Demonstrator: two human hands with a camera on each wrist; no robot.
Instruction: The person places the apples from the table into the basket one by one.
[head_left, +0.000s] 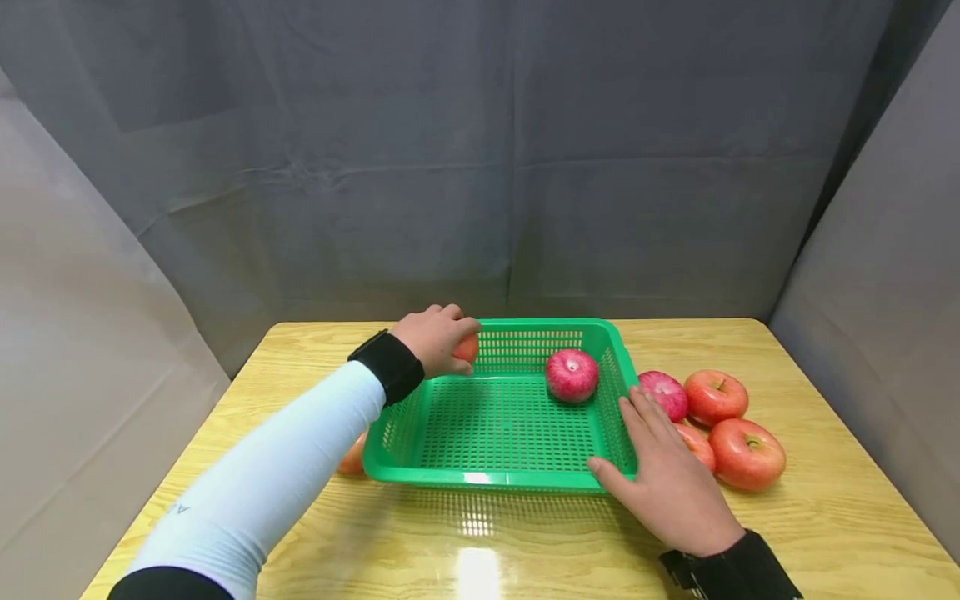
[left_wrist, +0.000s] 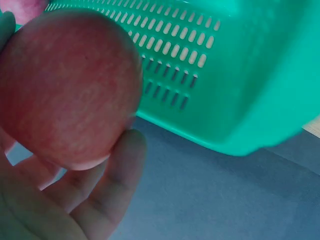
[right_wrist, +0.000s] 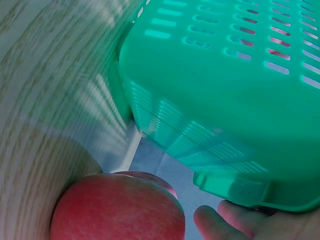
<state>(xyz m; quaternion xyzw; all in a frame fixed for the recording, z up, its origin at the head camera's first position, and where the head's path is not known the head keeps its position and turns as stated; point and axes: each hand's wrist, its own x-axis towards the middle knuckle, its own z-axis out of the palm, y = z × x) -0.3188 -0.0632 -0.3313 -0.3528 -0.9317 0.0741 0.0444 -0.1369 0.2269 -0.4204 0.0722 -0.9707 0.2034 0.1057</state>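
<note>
My left hand [head_left: 442, 337] grips a red apple [left_wrist: 72, 87] at the back left corner of a green plastic basket [head_left: 498, 478]. In the left wrist view its fingers curl round the apple's underside, and the basket wall stands just beyond. Inside the basket, toward the right wall, sits a pinkish-red round fruit [head_left: 572, 375] with a pale spot on top. My right hand [head_left: 671, 479] touches the basket's front right corner, fingers straight along the outside and thumb spread over the front rim.
Right of the basket, on the wooden table [head_left: 810, 533], lie another pinkish-red fruit [head_left: 663, 394] and several red apples [head_left: 748, 454]. An apple [head_left: 352, 457] is partly hidden at the basket's left side. Grey cloth [head_left: 405, 167] hangs behind the table.
</note>
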